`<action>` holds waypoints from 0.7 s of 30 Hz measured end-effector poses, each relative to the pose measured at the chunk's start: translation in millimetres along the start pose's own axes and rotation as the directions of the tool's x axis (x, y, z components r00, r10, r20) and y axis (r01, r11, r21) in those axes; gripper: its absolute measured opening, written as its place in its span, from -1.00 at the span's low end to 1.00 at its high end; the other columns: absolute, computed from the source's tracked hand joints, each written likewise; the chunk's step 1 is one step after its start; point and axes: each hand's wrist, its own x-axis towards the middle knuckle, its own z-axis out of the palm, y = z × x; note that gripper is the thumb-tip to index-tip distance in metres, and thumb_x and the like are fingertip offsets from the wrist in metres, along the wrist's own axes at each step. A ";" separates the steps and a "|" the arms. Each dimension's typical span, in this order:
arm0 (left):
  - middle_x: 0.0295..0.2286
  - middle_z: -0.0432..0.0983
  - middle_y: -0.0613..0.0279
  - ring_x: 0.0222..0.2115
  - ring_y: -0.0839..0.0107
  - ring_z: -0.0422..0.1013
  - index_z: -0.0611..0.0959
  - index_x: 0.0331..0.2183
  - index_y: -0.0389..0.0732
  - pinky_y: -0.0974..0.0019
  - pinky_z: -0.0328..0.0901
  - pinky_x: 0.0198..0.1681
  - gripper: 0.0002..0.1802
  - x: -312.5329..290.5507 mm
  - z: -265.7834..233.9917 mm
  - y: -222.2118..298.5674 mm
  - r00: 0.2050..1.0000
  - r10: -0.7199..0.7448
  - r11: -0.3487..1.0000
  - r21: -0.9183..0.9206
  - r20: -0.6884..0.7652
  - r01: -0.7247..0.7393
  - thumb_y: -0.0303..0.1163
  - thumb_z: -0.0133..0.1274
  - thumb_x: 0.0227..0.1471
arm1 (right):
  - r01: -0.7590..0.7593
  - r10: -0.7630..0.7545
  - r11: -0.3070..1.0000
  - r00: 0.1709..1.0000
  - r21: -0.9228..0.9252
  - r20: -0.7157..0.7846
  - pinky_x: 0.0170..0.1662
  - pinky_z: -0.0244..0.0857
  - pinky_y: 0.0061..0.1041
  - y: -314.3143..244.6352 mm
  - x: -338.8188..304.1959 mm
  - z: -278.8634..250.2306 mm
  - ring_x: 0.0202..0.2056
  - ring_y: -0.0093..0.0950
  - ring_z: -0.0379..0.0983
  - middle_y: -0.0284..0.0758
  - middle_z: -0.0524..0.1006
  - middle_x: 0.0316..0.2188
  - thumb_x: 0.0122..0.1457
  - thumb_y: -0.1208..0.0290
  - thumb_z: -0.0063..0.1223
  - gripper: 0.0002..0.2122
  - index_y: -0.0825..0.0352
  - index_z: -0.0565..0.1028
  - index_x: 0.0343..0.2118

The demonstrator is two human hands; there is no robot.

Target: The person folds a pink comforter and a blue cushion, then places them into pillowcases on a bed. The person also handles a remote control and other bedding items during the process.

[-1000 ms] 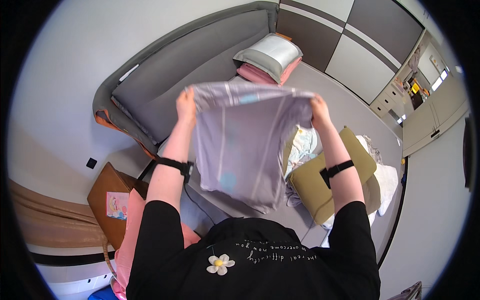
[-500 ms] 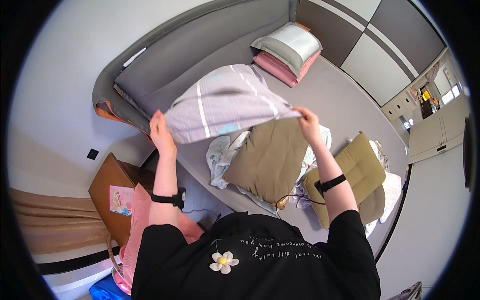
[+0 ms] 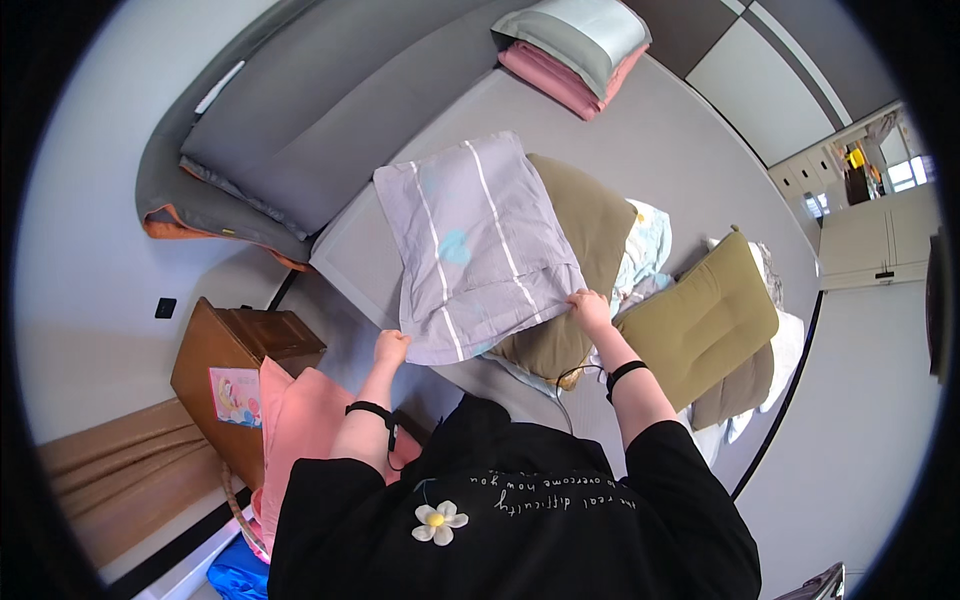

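Observation:
A light purple-grey pillowcase [image 3: 475, 250] with white stripes and pale blue patches is stretched between my two hands. My left hand [image 3: 392, 347] is closed on its near left corner. At its near right corner my right hand [image 3: 590, 308] grips the edge. The cloth hangs fairly flat, its far end over the bed and its right side over an olive-brown pillow [image 3: 580, 205], covering part of it. Under that pillow bunches a white and light blue patterned cloth [image 3: 648, 240]. An olive-green cushion [image 3: 705, 325] rests to the right of my right forearm.
A grey upholstered headboard [image 3: 330, 110] runs along the far left of the grey bed [image 3: 690, 165]. Folded pink bedding [image 3: 560, 80] lies beneath a grey-white pillow [image 3: 585, 35]. A brown bedside cabinet [image 3: 215, 345] stands at left, with pink fabric [image 3: 325, 420] beside it. A thin cable [image 3: 563, 400] trails near me.
Both hands have come down and nearer to me with the pillowcase. It was billowing up and now hangs flatter, over the olive-brown pillow. The view has shifted too.

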 end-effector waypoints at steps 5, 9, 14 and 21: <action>0.10 0.20 0.03 0.08 0.05 0.18 0.41 0.01 -0.18 0.14 0.19 0.10 -0.27 0.9 52.4 52.9 0.928 0.367 0.925 0.128 -0.067 -0.357 -0.26 0.27 -0.25 | -0.072 0.080 0.985 0.996 0.158 -0.049 -0.09 0.26 -0.32 -0.3 -21.2 24.1 -0.15 -0.36 0.41 -0.42 0.53 -0.35 0.01 0.45 0.01 -0.83 0.14 0.60 -0.35; 0.19 0.02 0.02 0.21 0.06 -0.01 0.22 0.17 -0.14 0.05 0.05 0.19 -0.01 -34.9 78.2 172.1 0.738 0.675 0.738 0.012 0.006 -0.675 -0.24 0.32 -0.32 | 0.107 -0.064 0.965 0.981 0.239 -0.183 -0.09 0.25 -0.35 -37.8 -18.8 4.3 -0.20 -0.37 0.42 -0.42 0.52 -0.36 -0.06 0.49 0.07 -0.80 0.14 0.59 -0.34; 0.09 0.26 -0.01 0.13 0.08 0.16 0.35 0.11 -0.18 0.16 0.09 0.15 -0.37 -5.7 130.2 234.0 0.736 0.676 0.723 -0.231 0.038 -0.651 -0.32 0.08 -0.02 | 0.164 -0.056 0.912 0.958 0.376 -0.281 -0.02 0.24 -0.35 -66.4 -18.7 -20.1 -0.11 -0.30 0.40 -0.35 0.49 -0.22 -0.03 0.47 0.11 -0.72 0.17 0.52 -0.18; -0.11 0.49 0.10 -0.07 0.32 0.38 0.48 -0.02 -0.35 0.30 0.25 -0.04 -0.40 5.7 105.9 227.1 0.961 0.148 0.571 -0.813 0.235 0.111 -0.01 -0.23 0.20 | -0.587 0.649 0.255 0.693 0.769 0.314 0.02 0.27 -0.37 56.8 -73.8 116.9 0.01 -0.31 0.37 -0.08 0.39 0.03 -0.02 0.23 0.25 -0.33 0.43 0.24 0.13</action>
